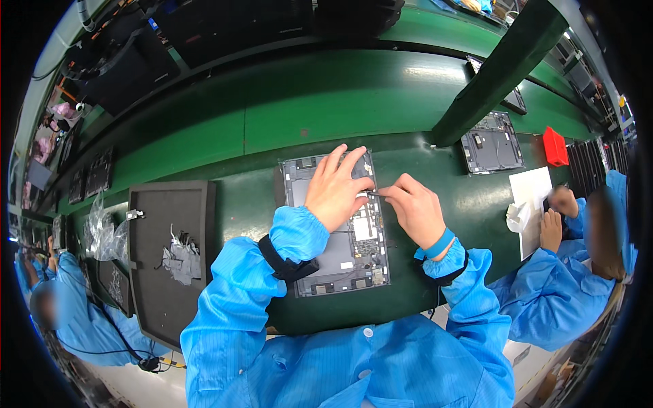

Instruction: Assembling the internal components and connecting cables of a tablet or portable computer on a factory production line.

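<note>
An opened tablet-like device (326,262), a dark housing with bare circuit boards, lies on the green bench in front of me. My left hand (337,192) rests over its upper part. Two fingers stretch toward the far edge, while the forefinger and thumb stand slightly apart over the circuit board (364,228). From the right, my right hand (416,212) pinches a thin dark tool (375,194), which resembles tweezers. Its tip points between my left thumb and forefinger, and whatever it touches there is too small to make out.
Left of the device sits a dark foam-lined tray (160,238) with crumpled grey scraps (181,258). Clear plastic bags (105,231) lie beyond it. A green post (500,71), another opened device (493,146) and a red bin (555,147) stand at right. Co-workers sit on both sides.
</note>
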The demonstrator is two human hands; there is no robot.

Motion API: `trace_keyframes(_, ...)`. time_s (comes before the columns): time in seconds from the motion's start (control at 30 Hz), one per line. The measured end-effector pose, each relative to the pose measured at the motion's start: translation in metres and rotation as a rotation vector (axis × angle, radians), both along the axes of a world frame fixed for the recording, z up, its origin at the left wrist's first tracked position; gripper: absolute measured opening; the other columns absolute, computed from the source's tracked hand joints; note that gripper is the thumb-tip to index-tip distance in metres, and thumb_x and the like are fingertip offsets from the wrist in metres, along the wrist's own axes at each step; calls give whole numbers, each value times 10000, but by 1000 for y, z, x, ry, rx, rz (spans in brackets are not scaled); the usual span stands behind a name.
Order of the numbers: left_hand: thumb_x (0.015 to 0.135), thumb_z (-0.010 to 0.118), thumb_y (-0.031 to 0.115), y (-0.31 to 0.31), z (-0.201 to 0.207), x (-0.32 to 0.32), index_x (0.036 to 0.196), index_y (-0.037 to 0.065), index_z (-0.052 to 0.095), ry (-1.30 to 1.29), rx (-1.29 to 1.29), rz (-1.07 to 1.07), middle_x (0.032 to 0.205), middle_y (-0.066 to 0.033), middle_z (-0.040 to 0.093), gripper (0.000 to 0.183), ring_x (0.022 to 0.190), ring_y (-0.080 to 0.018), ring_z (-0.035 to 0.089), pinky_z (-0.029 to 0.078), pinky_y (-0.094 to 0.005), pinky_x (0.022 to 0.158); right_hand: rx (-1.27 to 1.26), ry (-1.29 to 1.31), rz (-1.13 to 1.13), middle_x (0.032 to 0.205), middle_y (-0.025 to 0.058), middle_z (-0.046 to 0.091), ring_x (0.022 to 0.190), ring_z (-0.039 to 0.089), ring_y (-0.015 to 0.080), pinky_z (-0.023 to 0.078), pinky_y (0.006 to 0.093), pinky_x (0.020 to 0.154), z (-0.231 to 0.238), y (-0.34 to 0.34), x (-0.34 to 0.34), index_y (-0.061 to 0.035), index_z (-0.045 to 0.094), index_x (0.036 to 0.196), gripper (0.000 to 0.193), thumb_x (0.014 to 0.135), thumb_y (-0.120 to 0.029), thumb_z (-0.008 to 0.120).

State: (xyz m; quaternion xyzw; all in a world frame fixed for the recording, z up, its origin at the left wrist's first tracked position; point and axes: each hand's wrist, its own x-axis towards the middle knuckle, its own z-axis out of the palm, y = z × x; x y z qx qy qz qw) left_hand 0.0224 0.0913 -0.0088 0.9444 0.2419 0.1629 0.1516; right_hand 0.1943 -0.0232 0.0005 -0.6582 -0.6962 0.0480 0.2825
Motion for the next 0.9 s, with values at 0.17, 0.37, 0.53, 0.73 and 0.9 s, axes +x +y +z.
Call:
trace_keyframes(0.17,734,801,203,-2,3,0,1005,209,728,24,-25,9,1480,-122,402,281,1395,-394,301,291,-525,1137,30,-19,-6,836,53,545,799,627,249,535,376,672,-2,2,-2,-93,714,901,147,793,-21,645)
trace_keyframes(0.37,750,789,206,-1,0,-1,1036,223,712,28,6,0,1476,-118,410,297,1383,-404,320,307,-535,1117,61,-67,-4,853,63,554,789,633,250,534,364,666,-6,3,-9,-81,707,897,160,772,-7,641)
trace_keyframes(0.53,824,697,120,2,17,-32,1075,107,674,-267,-50,257,1212,-159,574,253,1154,-365,528,427,-446,999,47,314,-59,866,91,599,780,644,283,525,362,674,-13,-8,-5,-49,701,944,123,832,-36,650)
trace_keyframes(0.73,954,588,193,-26,-12,-129,1050,-21,663,-106,-184,616,991,-202,611,247,931,-384,596,480,-436,833,-369,505,-107,929,255,680,862,644,444,506,473,757,-8,-36,-16,32,670,1024,366,933,-317,606)
trace_keyframes(0.9,1001,509,243,-46,-25,-112,1166,-29,613,-177,-126,594,1013,-195,621,335,968,-359,586,459,-428,893,-265,435,-91,818,232,627,766,611,424,471,490,706,-17,-33,-43,42,672,1051,363,933,-295,606)
